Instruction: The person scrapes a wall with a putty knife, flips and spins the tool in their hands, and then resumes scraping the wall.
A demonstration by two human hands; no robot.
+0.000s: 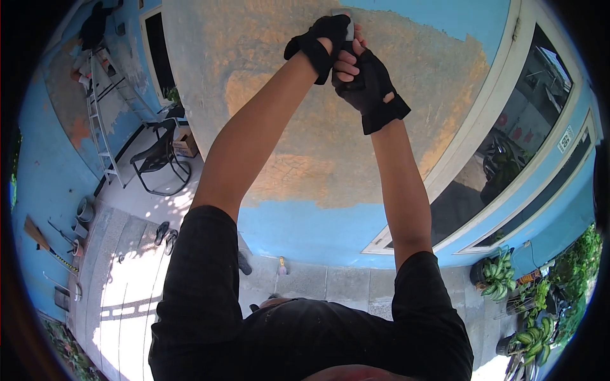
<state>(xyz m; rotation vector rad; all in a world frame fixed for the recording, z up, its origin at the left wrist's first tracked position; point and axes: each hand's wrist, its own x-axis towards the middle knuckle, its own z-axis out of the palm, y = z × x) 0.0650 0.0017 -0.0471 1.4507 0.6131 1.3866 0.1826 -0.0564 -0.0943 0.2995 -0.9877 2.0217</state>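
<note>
Both hands are raised high against the wall (279, 127), wearing black fingerless gloves. My right hand (367, 81) has its fingers wrapped around the handle of a scraper (349, 28). The scraper's flat grey blade points up at the wall surface; its handle is mostly covered by my fingers. Against the blade's left side, my left hand (321, 39) is closed on the same tool, its fingers partly hidden. Around the hands the wall shows bare grey and tan plaster, with blue paint (438, 16) left along a ragged edge above.
A framed window (502, 146) borders the wall on the right, with potted plants (499, 276) below. At left, another person (95, 25) is on a stepladder (98, 120), near a black chair (159, 155). A small bottle (283, 267) stands at the wall's foot; sandals (166, 236) lie nearby.
</note>
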